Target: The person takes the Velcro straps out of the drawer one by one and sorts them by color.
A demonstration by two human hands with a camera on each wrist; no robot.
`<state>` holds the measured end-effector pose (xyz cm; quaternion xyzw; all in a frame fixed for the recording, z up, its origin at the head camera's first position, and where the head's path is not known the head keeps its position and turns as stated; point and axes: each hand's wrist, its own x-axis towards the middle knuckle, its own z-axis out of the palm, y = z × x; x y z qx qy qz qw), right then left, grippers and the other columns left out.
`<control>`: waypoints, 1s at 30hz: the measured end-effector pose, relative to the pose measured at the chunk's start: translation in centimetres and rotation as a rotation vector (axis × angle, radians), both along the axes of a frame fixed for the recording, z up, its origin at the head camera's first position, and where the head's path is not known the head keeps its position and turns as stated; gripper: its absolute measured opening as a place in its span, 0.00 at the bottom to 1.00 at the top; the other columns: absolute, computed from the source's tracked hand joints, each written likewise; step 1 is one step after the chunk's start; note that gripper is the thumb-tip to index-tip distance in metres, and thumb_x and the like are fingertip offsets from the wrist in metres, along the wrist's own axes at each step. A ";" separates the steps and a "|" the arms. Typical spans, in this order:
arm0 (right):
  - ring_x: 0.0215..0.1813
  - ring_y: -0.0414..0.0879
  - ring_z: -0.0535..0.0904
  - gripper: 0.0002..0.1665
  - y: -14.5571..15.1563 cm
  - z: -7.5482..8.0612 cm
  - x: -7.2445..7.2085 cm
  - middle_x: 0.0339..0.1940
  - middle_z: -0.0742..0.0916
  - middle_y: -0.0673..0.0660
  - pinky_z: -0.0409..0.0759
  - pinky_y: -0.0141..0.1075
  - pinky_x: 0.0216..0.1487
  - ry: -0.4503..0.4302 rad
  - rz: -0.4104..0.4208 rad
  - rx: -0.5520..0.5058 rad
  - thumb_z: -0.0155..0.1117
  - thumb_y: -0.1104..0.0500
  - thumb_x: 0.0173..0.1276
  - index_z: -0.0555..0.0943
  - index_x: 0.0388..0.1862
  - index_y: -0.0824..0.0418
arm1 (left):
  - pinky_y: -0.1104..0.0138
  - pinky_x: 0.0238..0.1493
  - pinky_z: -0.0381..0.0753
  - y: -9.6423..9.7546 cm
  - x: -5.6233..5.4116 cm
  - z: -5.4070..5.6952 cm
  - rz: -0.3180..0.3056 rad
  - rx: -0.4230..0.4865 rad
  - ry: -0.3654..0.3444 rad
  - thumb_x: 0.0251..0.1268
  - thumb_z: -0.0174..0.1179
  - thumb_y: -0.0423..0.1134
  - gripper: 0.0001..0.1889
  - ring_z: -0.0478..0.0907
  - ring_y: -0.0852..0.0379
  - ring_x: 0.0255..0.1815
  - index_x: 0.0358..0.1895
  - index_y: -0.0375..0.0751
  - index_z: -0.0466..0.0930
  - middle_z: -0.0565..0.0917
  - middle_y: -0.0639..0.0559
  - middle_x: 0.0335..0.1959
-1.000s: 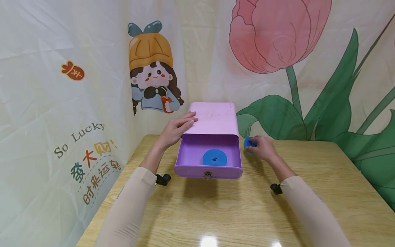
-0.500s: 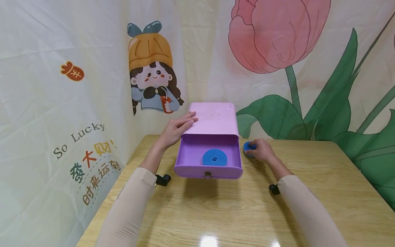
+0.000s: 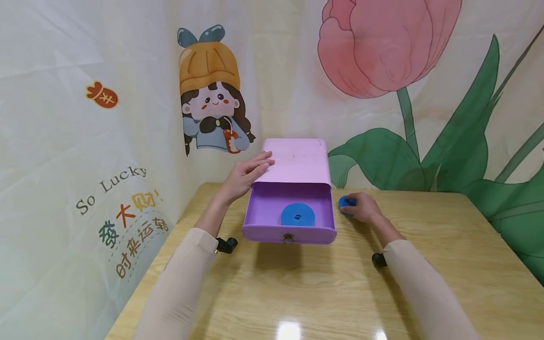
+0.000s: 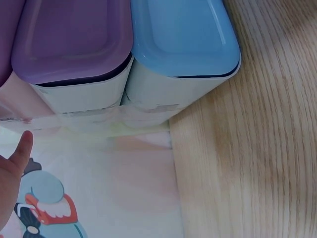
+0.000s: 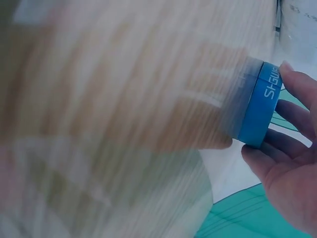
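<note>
A pink box (image 3: pixel 297 160) stands at the table's back with its purple drawer (image 3: pixel 265 233) pulled out towards me. In the drawer lies a roll of blue tape (image 3: pixel 291 215), flat, with a small hole at its centre. My left hand (image 3: pixel 244 177) rests its straight fingers on the box's left top edge; the left wrist view shows just one finger (image 4: pixel 24 151). To the box's right, my right hand (image 3: pixel 365 207) pinches a smaller roll of blue tape (image 5: pixel 260 106) between thumb and fingers. White letters run along its side, and it sits at the tabletop, beside its reflection.
The wooden table (image 3: pixel 331 293) spreads in front and to the right. A printed curtain (image 3: pixel 284 71) hangs close behind the box. In the left wrist view, a purple-lidded container (image 4: pixel 74 39) and a blue-lidded container (image 4: pixel 185 37) stand side by side.
My right hand has brought the small blue roll slightly nearer to me, down at the tabletop. The left hand, box and drawer stay put; the head view has shifted a little.
</note>
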<state>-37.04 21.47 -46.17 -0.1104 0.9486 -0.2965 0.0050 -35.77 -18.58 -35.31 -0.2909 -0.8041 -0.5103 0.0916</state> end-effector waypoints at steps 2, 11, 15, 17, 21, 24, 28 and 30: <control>0.69 0.69 0.77 0.33 -0.1 0.0 -0.1 0.68 0.81 0.73 0.76 0.60 0.70 -0.026 -0.005 0.007 0.69 0.51 0.74 0.77 0.69 0.71 | 0.55 0.85 0.54 -0.1 0.1 0.0 -0.003 0.001 -0.007 0.80 0.58 0.46 0.17 0.57 0.63 0.84 0.65 0.51 0.84 0.73 0.60 0.77; 0.68 0.67 0.78 0.34 -0.2 0.0 -0.1 0.69 0.80 0.72 0.79 0.58 0.68 -0.056 -0.005 0.032 0.67 0.50 0.75 0.76 0.70 0.71 | 0.53 0.85 0.54 -0.2 0.3 0.0 -0.011 0.003 0.006 0.80 0.57 0.42 0.17 0.58 0.59 0.84 0.66 0.48 0.84 0.73 0.56 0.77; 0.71 0.69 0.75 0.33 -0.2 0.1 0.0 0.72 0.77 0.74 0.75 0.61 0.71 -0.041 0.003 0.027 0.67 0.51 0.75 0.76 0.71 0.71 | 0.52 0.85 0.54 -0.3 0.4 -0.1 -0.011 -0.003 0.006 0.80 0.57 0.42 0.18 0.58 0.58 0.84 0.66 0.46 0.83 0.72 0.54 0.78; 0.74 0.72 0.71 0.32 -0.3 0.3 0.3 0.74 0.75 0.75 0.71 0.63 0.73 0.002 0.006 0.010 0.66 0.52 0.76 0.76 0.70 0.70 | 0.52 0.85 0.54 -0.3 0.5 -0.2 -0.007 -0.005 0.001 0.81 0.57 0.44 0.18 0.58 0.58 0.84 0.66 0.47 0.83 0.72 0.55 0.78; 0.78 0.73 0.65 0.31 -0.3 1.8 0.9 0.76 0.72 0.74 0.65 0.66 0.77 0.122 0.005 -0.061 0.65 0.53 0.77 0.76 0.71 0.69 | 0.53 0.85 0.54 -0.3 0.3 -0.3 -0.006 -0.007 -0.002 0.81 0.57 0.46 0.18 0.57 0.60 0.84 0.66 0.49 0.84 0.73 0.57 0.77; 0.79 0.70 0.65 0.32 -0.5 3.5 1.4 0.76 0.74 0.72 0.65 0.65 0.77 0.203 0.009 -0.125 0.65 0.52 0.77 0.75 0.73 0.67 | 0.53 0.85 0.54 -0.2 0.3 -0.3 -0.003 -0.006 0.000 0.80 0.57 0.47 0.18 0.57 0.60 0.84 0.66 0.48 0.84 0.73 0.57 0.77; 0.80 0.66 0.65 0.33 -1.0 5.6 2.1 0.77 0.75 0.68 0.66 0.64 0.77 0.291 0.035 -0.191 0.65 0.50 0.77 0.74 0.74 0.64 | 0.53 0.85 0.53 -0.2 0.3 0.0 -0.004 -0.003 0.002 0.80 0.58 0.46 0.18 0.57 0.60 0.84 0.66 0.47 0.84 0.72 0.57 0.78; 0.80 0.65 0.66 0.33 -1.4 6.6 2.5 0.76 0.76 0.66 0.61 0.64 0.80 0.336 0.059 -0.203 0.64 0.49 0.78 0.74 0.74 0.63 | 0.53 0.85 0.53 -0.1 0.3 0.1 -0.007 -0.003 0.008 0.80 0.58 0.45 0.18 0.57 0.60 0.84 0.66 0.47 0.84 0.73 0.57 0.77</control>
